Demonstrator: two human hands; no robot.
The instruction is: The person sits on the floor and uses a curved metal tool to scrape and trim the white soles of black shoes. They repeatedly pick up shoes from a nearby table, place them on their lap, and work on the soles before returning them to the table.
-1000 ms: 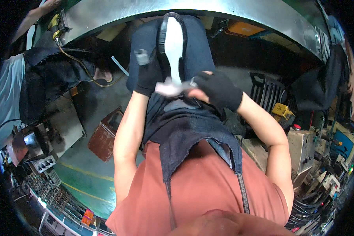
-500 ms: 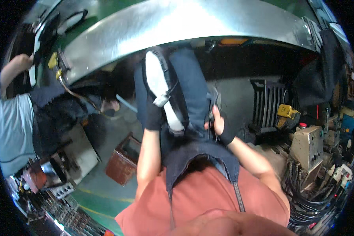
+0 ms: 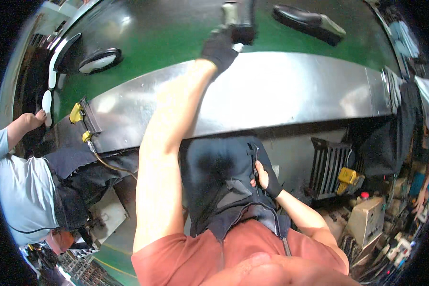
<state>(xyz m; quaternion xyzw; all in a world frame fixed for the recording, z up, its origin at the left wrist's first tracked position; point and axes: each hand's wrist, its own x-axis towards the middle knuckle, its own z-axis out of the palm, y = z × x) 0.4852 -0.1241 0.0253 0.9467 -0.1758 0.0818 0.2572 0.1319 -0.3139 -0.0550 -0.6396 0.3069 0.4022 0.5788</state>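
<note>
Far out over the green belt (image 3: 159, 66), my left hand (image 3: 220, 50), in a black fingerless glove, is closed on a dark shoe (image 3: 244, 28) with a pale part at its top. The upper frame edge cuts that shoe off. Another black shoe (image 3: 307, 21) with a pale heel end lies to its right. My right hand (image 3: 263, 178), gloved the same way, rests over my thigh, its fingers around dark pliers (image 3: 253, 155) whose jaws point away from me.
A shiny metal ledge (image 3: 291, 95) runs between me and the belt. At left lie a white-soled black shoe (image 3: 100, 61) and a yellow-and-black tool (image 3: 81, 117) with a hose. A co-worker's hand (image 3: 35, 119) touches a white sole (image 3: 46, 106). Right: a yellow pedal (image 3: 348, 176).
My left hand has gone from my lap, where it held a white-soled black shoe, forward and up over the belt. My right hand stays near my thigh with the pliers; the view has shifted forward.
</note>
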